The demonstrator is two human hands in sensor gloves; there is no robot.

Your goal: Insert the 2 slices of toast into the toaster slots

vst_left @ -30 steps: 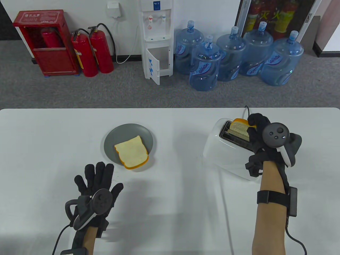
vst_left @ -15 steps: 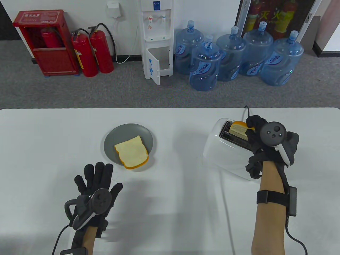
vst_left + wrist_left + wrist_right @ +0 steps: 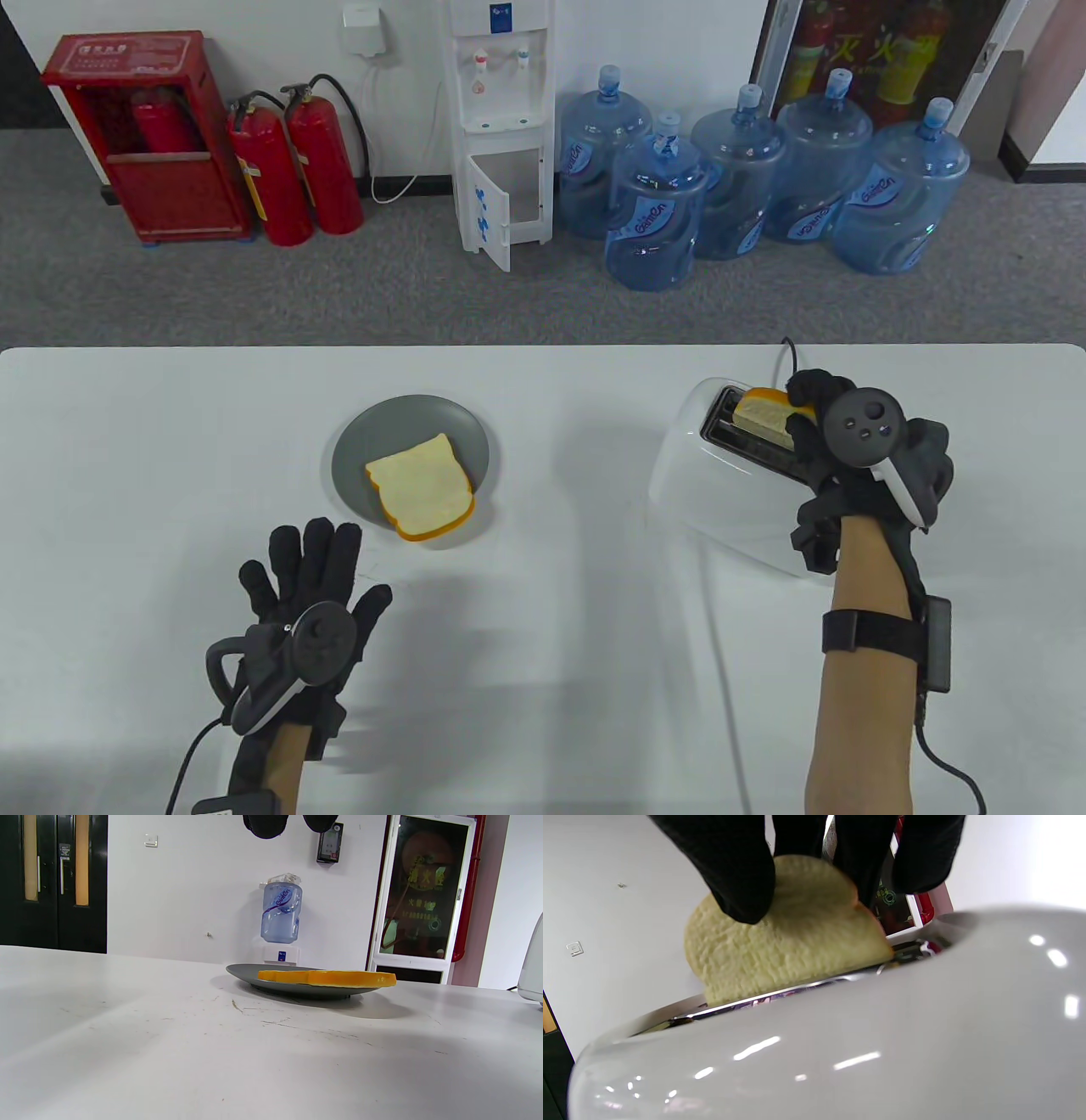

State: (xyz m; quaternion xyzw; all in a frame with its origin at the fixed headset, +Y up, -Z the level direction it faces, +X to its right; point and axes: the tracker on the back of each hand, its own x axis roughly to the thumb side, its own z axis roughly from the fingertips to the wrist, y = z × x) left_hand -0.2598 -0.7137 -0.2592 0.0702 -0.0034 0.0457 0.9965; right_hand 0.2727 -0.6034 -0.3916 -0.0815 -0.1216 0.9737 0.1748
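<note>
A white toaster [image 3: 721, 488] stands at the table's right. My right hand [image 3: 819, 416] pinches a slice of toast [image 3: 764, 412] that stands partly down in the far slot. In the right wrist view the gloved fingers [image 3: 742, 887] grip the toast [image 3: 780, 946] from above, over the toaster [image 3: 840, 1043]. A second slice of toast [image 3: 420, 488] lies flat on a grey plate [image 3: 356, 450] at mid-table. My left hand [image 3: 310, 577] lies flat and open on the table below the plate. The left wrist view shows that slice [image 3: 326, 978] on the plate [image 3: 246, 971].
The toaster's white cord [image 3: 721, 654] runs down the table toward the front edge. A black cable [image 3: 785, 352] leaves the toaster's back. Beyond the table's far edge stand water bottles [image 3: 653, 212], a dispenser [image 3: 501, 127] and fire extinguishers [image 3: 293, 170].
My right hand has sunk slightly and the toast has gone a little lower into the slot. The left hand and the plate's slice stay still.
</note>
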